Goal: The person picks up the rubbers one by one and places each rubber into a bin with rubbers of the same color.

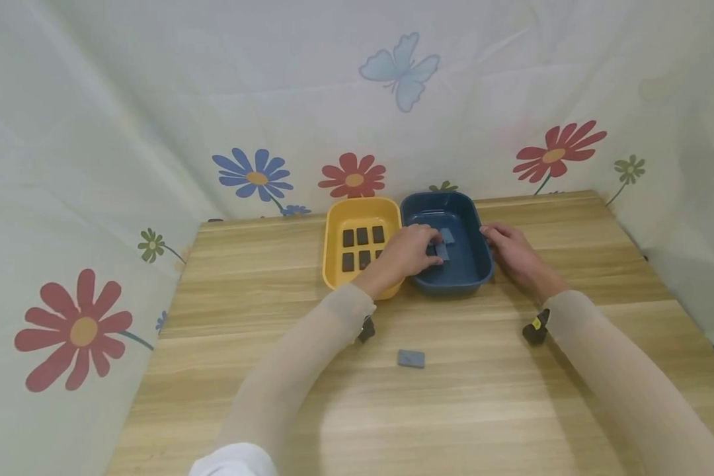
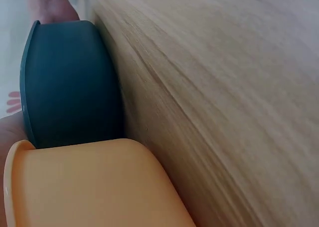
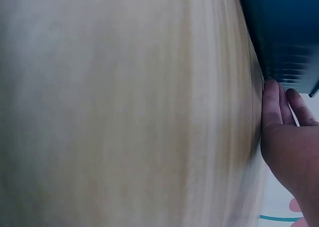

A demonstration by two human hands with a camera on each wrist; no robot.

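Observation:
My left hand (image 1: 409,251) reaches over the yellow tray's edge into the dark blue tray (image 1: 470,264). Its thumb and fingers are bent around a grey-blue tile (image 1: 442,252) and appear to pinch it. Another grey-blue tile (image 1: 447,236) lies just beyond the fingertips, and the hand hides part of the tray floor. At the blue tray's right side, my right hand (image 1: 514,254) touches the outer wall. The right wrist view shows that hand's fingers (image 3: 271,105) fairly straight against the tray, low by the tabletop.
A yellow tray (image 1: 328,264) stands against the blue tray's left side, with several dark brown tiles (image 1: 362,236) laid in rows. One grey tile (image 1: 411,359) lies on the wooden table (image 1: 262,297) nearer me. A flower-printed cloth (image 1: 309,99) hangs behind.

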